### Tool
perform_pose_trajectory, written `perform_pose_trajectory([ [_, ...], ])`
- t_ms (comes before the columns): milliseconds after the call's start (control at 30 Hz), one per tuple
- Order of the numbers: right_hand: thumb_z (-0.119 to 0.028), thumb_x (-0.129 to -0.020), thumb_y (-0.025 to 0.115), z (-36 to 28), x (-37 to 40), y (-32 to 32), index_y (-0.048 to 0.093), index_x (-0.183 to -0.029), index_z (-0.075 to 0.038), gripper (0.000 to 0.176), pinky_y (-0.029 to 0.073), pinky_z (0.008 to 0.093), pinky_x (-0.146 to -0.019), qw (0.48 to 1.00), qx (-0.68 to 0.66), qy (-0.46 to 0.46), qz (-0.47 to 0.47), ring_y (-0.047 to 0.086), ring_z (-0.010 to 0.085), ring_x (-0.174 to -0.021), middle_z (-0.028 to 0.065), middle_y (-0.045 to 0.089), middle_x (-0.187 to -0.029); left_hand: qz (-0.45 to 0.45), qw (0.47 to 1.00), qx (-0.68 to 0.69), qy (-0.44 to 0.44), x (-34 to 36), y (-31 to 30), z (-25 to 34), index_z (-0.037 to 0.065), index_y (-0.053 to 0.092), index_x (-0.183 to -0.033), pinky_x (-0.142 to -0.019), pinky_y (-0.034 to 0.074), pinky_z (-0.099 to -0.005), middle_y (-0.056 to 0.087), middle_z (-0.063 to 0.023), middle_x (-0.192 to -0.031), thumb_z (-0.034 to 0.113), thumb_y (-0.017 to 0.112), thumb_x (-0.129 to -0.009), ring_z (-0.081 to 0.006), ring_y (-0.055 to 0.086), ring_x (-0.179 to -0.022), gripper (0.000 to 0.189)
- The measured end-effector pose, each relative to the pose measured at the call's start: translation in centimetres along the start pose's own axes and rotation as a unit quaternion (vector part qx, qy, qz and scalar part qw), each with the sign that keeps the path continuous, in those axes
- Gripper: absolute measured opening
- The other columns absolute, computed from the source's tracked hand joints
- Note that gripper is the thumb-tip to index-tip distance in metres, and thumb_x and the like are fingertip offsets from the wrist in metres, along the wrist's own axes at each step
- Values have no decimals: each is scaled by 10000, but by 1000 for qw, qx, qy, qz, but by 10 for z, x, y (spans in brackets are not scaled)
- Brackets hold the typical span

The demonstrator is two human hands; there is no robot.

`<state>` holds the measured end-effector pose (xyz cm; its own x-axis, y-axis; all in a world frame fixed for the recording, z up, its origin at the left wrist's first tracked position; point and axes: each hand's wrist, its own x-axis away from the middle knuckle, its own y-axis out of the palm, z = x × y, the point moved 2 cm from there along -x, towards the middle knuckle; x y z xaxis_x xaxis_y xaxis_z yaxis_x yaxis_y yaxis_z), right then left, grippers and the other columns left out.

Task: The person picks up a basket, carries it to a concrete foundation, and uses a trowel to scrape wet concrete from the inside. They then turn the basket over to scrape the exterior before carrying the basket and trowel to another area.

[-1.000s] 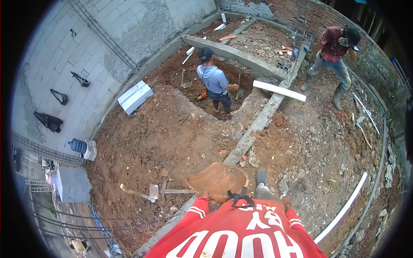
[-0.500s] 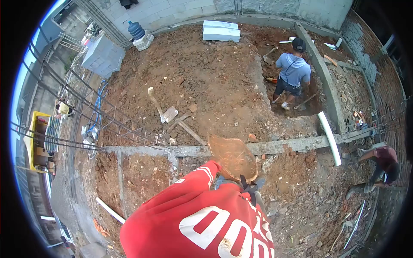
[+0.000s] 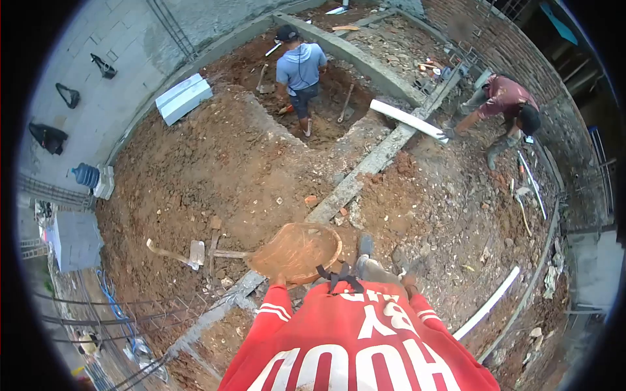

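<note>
A round, mud-covered basin [image 3: 297, 251] is held tilted in front of my body, over the concrete beam. At its near rim, my left hand [image 3: 278, 280] grips the edge, with the fingers mostly hidden by the basin. My right hand [image 3: 409, 283] is low beside my right leg, apart from the basin; its fingers are too small and unclear to read. A dark strap [image 3: 339, 277] hangs at the front of my red hoodie [image 3: 352, 339].
A person in light blue [image 3: 301, 68] stands in a dug pit. Another in maroon [image 3: 508, 98] bends with a hand at a white pipe [image 3: 407, 119]. A concrete beam [image 3: 372, 166] crosses the soil. A hoe [image 3: 195, 253] lies left; pale blocks [image 3: 184, 99] lie near the wall.
The view has turned to the right. My right hand has come into sight. The person in maroon now reaches to the white pipe, and the person in blue stands more upright.
</note>
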<state>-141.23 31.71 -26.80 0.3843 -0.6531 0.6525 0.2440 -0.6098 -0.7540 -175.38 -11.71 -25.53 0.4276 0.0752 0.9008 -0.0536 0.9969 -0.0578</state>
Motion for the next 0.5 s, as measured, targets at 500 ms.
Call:
perform_pose_trajectory([
  [500,-359,-756,672,-15,30,11,691,-980,-37,393,527,435,-813,969,-186,160,-29,636,367,-995,215,668,-1014,-14,990,-112,-88,9,3,27,0,361,-1286,-562,578,-473,515,-236,-1174,230,431,-843,-423,645,-797,504],
])
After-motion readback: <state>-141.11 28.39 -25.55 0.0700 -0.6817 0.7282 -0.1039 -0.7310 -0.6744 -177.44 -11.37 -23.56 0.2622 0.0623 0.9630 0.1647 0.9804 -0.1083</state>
